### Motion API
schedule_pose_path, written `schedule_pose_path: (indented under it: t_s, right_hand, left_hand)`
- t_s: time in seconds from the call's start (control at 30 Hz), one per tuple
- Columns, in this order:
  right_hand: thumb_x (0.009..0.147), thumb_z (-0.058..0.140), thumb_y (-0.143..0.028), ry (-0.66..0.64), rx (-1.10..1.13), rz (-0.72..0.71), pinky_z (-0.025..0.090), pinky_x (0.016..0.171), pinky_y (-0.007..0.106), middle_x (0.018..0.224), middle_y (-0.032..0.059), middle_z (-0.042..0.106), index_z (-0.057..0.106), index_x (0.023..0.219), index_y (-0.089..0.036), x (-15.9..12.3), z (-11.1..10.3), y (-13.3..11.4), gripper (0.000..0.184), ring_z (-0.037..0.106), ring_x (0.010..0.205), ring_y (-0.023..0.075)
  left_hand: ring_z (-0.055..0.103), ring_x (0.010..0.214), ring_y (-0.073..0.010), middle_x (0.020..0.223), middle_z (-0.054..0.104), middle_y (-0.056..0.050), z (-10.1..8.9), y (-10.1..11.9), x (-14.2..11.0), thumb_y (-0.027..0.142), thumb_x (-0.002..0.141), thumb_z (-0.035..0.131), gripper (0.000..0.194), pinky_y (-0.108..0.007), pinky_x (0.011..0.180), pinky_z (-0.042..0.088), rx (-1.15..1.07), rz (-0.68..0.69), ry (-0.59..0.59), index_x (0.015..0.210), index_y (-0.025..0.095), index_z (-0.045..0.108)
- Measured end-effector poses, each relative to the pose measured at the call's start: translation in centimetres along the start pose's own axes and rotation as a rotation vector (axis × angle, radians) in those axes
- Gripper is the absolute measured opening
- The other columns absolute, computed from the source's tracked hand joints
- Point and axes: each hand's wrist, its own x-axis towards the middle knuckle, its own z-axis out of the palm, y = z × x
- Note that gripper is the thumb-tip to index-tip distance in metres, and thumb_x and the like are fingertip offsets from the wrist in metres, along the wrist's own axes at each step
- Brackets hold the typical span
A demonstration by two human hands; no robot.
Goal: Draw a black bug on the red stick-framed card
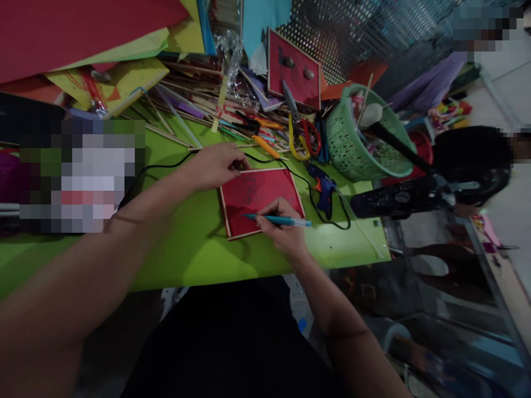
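Observation:
A framed red board with thin wooden edging lies flat on the green table, and dark drawn lines show on its upper part. My right hand is closed around a teal pen with a clear end. The pen's tip points left, over the lower left part of the red surface; whether it touches cannot be made out. At the board's upper left corner rests my left hand, its fingers bent and closed on the edging. Part of the fingertips is hidden.
A blue glue gun with a black cord lies right of the board. Scissors, an orange-handled tool and many sticks lie behind. A green basket stands at the back right, near a second red panel.

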Motion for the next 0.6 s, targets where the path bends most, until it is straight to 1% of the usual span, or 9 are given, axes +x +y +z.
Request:
schedule_pose_path:
  t_s: [0.23, 0.37, 0.6]
  right_hand:
    - [0.088, 0.081, -0.038, 0.007, 0.008, -0.013, 0.044, 0.060, 0.030, 0.072, -0.0039, 0.064, 0.061, 0.086, -0.028, -0.01, -0.08, 0.15, 0.023, 0.056, 0.063, 0.0159]
    - [0.086, 0.080, -0.037, -0.001, 0.007, -0.001, 0.045, 0.060, 0.029, 0.070, -0.0044, 0.064, 0.062, 0.085, -0.028, -0.10, -0.11, -0.10, 0.020, 0.054, 0.061, 0.0150]
    - [0.087, 0.081, -0.038, -0.026, 0.025, 0.001, 0.046, 0.059, 0.029, 0.071, -0.0031, 0.067, 0.065, 0.085, -0.028, -0.09, -0.04, -0.20, 0.020, 0.056, 0.062, 0.0157]
  left_hand:
    - [0.068, 0.095, -0.0222, 0.108, 0.078, -0.009, -0.03, 0.00, 0.03, 0.024, 0.093, 0.064, 0.037, -0.033, 0.091, 0.056, 0.017, 0.017, -0.004, 0.121, 0.019, 0.088]
    - [0.068, 0.098, -0.0234, 0.109, 0.079, -0.009, 0.02, 0.01, -0.09, 0.023, 0.093, 0.063, 0.038, -0.035, 0.092, 0.056, 0.032, 0.012, 0.003, 0.122, 0.019, 0.087]
    - [0.069, 0.098, -0.0240, 0.108, 0.080, -0.009, 0.00, 0.03, -0.09, 0.022, 0.093, 0.063, 0.036, -0.036, 0.094, 0.056, 0.042, 0.007, 0.003, 0.120, 0.020, 0.087]
